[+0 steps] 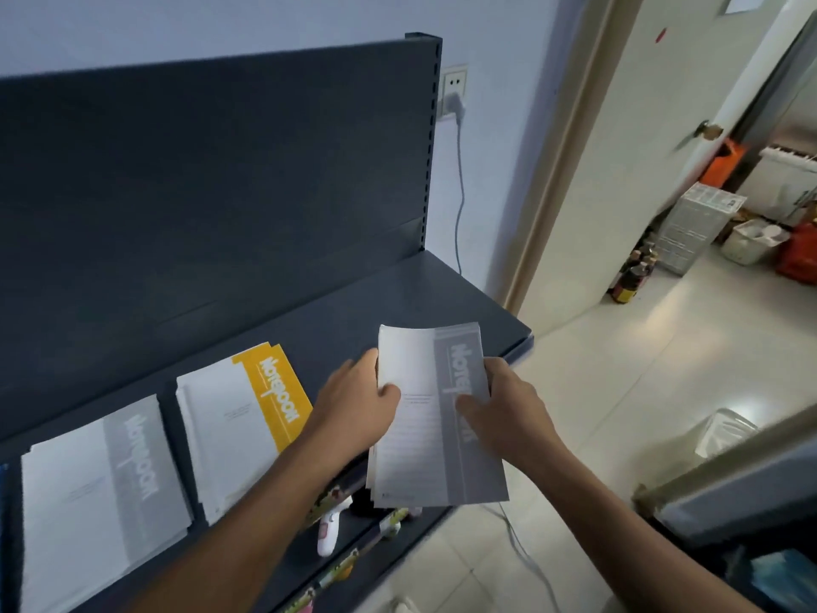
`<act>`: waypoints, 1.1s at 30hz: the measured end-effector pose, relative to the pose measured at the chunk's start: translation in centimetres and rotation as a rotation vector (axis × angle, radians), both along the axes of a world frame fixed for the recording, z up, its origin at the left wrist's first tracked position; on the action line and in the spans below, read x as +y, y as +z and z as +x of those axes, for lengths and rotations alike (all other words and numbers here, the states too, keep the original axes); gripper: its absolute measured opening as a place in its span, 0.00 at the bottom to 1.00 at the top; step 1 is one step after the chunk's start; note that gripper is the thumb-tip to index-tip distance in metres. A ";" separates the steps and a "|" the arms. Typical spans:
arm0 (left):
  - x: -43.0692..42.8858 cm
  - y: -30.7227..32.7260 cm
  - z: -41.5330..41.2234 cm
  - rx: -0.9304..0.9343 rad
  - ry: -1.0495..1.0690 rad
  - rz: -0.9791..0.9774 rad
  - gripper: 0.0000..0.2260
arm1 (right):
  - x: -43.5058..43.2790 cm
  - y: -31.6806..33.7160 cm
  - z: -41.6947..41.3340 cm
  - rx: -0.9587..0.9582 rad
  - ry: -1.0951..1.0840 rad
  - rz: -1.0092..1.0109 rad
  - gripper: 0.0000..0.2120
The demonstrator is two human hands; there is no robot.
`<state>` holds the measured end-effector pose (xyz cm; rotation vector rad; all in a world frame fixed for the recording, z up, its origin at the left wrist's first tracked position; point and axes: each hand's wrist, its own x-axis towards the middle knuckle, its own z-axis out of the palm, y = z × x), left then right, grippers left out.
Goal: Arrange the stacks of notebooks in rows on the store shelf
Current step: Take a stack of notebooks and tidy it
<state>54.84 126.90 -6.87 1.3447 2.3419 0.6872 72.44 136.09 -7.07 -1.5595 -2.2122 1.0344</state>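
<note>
Dark grey shelf (398, 294) with upright back panel (221, 170) fills the left of our view, with a pale floor (597, 391) and an open door (641, 126) to the right. Two notebook stacks lie flat on the shelf, side by side with a narrow gap. These are the grey-banded stack (97, 480) at left and the yellow-banded stack (238, 418) next to it. Both have the long axis running from shelf front edge toward the back panel, far ends leaning slightly right, and the colour band down the right long edge with "Notebook" lettering along it. The third stack, the held grey stack (433, 418), sits right of the yellow one over the shelf's right front part. Its near end hangs past the front edge, and we can't tell if the underside touches the shelf. It has the same orientation: long axis front-to-back, grey band on the right, far left corner curled up a little. Our left hand (358, 404) grips its left long edge, thumb on the cover, fingers hidden underneath. Our right hand (504, 409) grips the right long edge, thumb on the grey band, fingers curled round the side. A white object (328, 530) lies on the lower shelf below. A wall socket (453, 84) with a cable (460, 183) hanging down is behind the shelf post.
</note>
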 end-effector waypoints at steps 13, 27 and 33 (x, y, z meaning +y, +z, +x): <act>4.1 -3.7 -6.7 -0.054 0.360 -0.049 0.10 | 9.6 -1.8 -12.3 -0.162 0.353 0.047 0.18; 7.6 -5.3 -6.9 -0.002 0.667 -0.227 0.12 | 14.9 -4.3 -16.5 -0.286 0.602 0.043 0.09; 8.1 -5.5 -6.4 0.049 0.728 -0.258 0.12 | 16.3 -4.6 -16.6 -0.262 0.686 0.007 0.11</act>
